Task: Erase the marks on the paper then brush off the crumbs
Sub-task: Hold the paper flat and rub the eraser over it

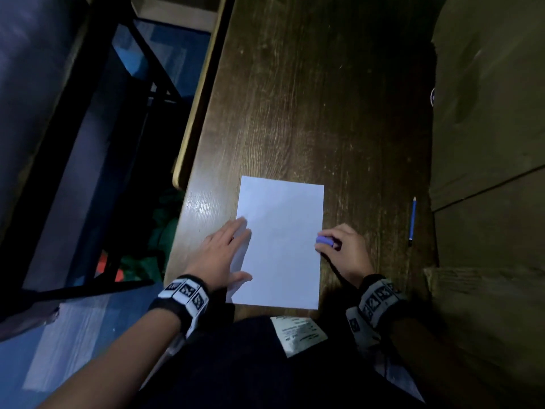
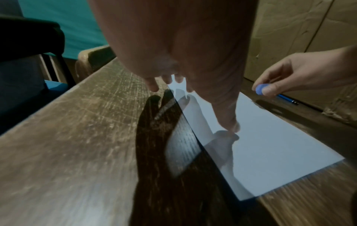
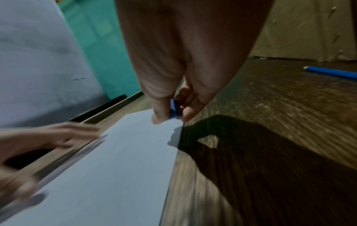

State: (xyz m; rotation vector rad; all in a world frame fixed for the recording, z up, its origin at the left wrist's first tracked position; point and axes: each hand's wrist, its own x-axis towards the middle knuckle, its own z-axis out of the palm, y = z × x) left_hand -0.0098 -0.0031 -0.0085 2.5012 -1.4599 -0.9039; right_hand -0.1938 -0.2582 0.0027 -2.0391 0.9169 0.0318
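Note:
A white sheet of paper [image 1: 280, 243] [image 2: 270, 152] [image 3: 115, 168] lies on the dark wooden desk [image 1: 309, 113] near its front edge. My left hand [image 1: 227, 255] [image 2: 193, 76] lies flat with straight fingers over the sheet's left edge, thumb on the paper. My right hand [image 1: 342, 249] [image 3: 170, 116] pinches a small blue eraser [image 1: 324, 241] [image 2: 259, 88] [image 3: 174, 109] between thumb and fingers at the paper's right edge. No marks or crumbs show clearly on the sheet.
A blue pencil [image 1: 412, 219] [image 3: 332, 72] lies on the desk right of the paper. Cardboard boxes [image 1: 486, 143] stand along the right side. A printed slip [image 1: 298, 329] rests on my lap. A dark chair [image 1: 44, 113] and blue floor are at the left.

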